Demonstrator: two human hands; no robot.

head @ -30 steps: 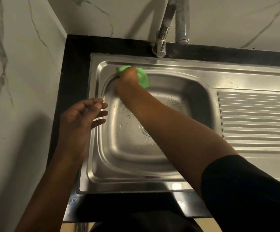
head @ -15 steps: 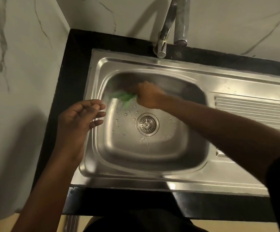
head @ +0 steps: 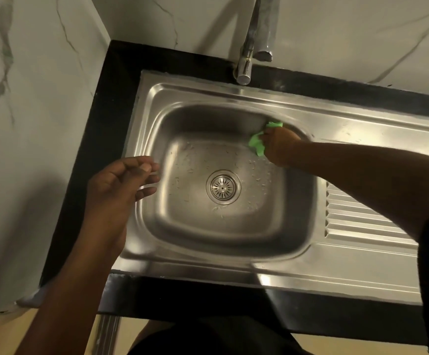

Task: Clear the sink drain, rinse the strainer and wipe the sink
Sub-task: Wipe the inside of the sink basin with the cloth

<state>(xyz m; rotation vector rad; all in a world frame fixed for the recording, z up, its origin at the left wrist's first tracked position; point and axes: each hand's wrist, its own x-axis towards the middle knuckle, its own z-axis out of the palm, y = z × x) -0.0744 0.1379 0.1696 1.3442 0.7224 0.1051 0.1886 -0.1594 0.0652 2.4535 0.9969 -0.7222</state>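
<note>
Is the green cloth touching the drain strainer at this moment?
Apart. The head view shows the green cloth, gripped by the right hand, at the far right corner of the sink basin, with bare wet steel between it and the drain strainer.

The sink (head: 208, 96) is brushed steel with a soft sheen, wet with drops in the basin; its draining board (head: 356, 216) is ribbed. The strainer (head: 223, 187) and tap (head: 246, 60) are brighter polished metal. The green cloth (head: 257, 144) looks soft and crumpled. The worktop (head: 121, 98) is glossy black, and the wall (head: 41, 98) is smooth, pale, veined stone.
</note>
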